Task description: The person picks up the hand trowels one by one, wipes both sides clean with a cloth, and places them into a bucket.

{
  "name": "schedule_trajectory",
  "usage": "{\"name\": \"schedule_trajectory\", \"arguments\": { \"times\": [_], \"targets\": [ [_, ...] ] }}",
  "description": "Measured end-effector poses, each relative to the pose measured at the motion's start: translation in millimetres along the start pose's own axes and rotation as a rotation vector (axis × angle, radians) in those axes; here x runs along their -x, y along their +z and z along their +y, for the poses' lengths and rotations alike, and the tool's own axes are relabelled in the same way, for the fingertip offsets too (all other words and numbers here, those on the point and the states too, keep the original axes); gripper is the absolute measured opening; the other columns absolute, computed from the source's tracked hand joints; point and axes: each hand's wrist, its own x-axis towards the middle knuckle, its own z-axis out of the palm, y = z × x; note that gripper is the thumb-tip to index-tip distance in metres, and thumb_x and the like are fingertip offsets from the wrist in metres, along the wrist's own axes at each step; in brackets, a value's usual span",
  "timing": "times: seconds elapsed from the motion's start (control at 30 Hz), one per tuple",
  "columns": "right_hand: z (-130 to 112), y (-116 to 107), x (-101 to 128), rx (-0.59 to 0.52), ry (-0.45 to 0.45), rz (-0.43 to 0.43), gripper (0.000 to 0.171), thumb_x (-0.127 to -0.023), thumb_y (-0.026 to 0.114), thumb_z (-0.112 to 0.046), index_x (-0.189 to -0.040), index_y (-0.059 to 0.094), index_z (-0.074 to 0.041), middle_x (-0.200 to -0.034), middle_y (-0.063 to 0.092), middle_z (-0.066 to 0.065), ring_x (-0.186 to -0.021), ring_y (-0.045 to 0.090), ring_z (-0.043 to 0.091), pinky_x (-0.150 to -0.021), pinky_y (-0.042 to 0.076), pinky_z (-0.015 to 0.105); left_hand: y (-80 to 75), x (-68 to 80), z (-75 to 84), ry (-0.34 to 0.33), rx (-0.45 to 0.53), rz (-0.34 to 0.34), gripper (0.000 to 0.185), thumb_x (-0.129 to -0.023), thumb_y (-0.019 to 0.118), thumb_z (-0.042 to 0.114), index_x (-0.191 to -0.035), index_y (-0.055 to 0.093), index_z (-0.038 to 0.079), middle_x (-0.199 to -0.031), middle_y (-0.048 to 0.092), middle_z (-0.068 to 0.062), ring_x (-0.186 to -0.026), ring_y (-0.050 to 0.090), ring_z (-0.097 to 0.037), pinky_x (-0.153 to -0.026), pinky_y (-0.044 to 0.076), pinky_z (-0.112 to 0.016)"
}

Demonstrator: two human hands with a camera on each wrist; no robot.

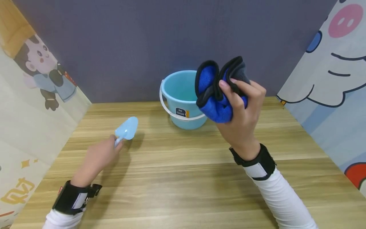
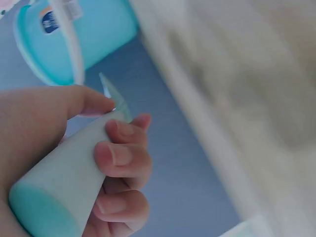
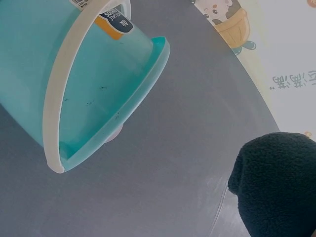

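Note:
My left hand (image 1: 100,156) grips a small light-blue trowel (image 1: 127,128) by its handle, over the left part of the table. In the left wrist view the fingers curl round its pale handle (image 2: 69,173), which has a teal end. Raised at the right, my right hand (image 1: 248,111) holds a bunched blue cloth (image 1: 218,109) with black edging and a dark grey reverse. Behind the cloth stands a light-blue bucket (image 1: 171,101), its upper right part hidden. The right wrist view has the cloth's dark side (image 3: 279,185) apart from the bucket (image 3: 111,84).
The bucket's white handle (image 1: 166,106) hangs down at its front. It stands on a wood-grain table (image 1: 171,178) near a dark grey back panel (image 1: 128,47). Cartoon-printed panels flank the table at the left (image 1: 28,127) and right (image 1: 323,105).

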Motion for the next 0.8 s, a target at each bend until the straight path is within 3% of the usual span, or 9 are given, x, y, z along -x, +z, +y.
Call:
{"name": "schedule_trajectory", "arguments": {
  "times": [0.17, 0.43, 0.8],
  "targets": [
    [0.3, -0.5, -0.4, 0.003, -0.001, -0.009, 0.048, -0.078, 0.084, -0.004, -0.120, 0.067, -0.018, -0.117, 0.058, 0.016, -0.104, 0.050, 0.043, -0.095, 0.043, 0.047, -30.3, -5.6, 22.8, 0.026, 0.016, 0.069, 0.035, -0.106, 0.040, 0.033, -0.088, 0.049, 0.005, -0.062, 0.042, -0.003, -0.050, 0.041, -0.018, -0.043, 0.030, -0.032],
    [1.7, 0.5, -0.3, 0.014, -0.006, -0.004, 0.049, -0.078, 0.085, -0.004, -0.121, 0.066, -0.019, -0.118, 0.057, 0.015, -0.105, 0.050, 0.043, -0.096, 0.043, 0.047, -67.9, -13.2, 67.0, 0.040, 0.072, 0.084, 0.036, -0.106, 0.034, 0.039, -0.096, 0.049, 0.008, -0.066, 0.043, -0.003, -0.052, 0.041, -0.019, -0.045, 0.030, -0.032],
    [-0.3, -1.5, 1.3, 0.024, -0.014, -0.035, 0.048, -0.080, 0.084, -0.007, -0.122, 0.065, -0.019, -0.119, 0.057, 0.016, -0.107, 0.050, 0.043, -0.097, 0.044, 0.047, -82.9, -19.2, 112.8, 0.102, 0.080, 0.143, 0.025, -0.101, 0.043, 0.033, -0.090, 0.051, 0.012, -0.067, 0.044, -0.001, -0.056, 0.044, -0.018, -0.049, 0.031, -0.032]
  ]
}}
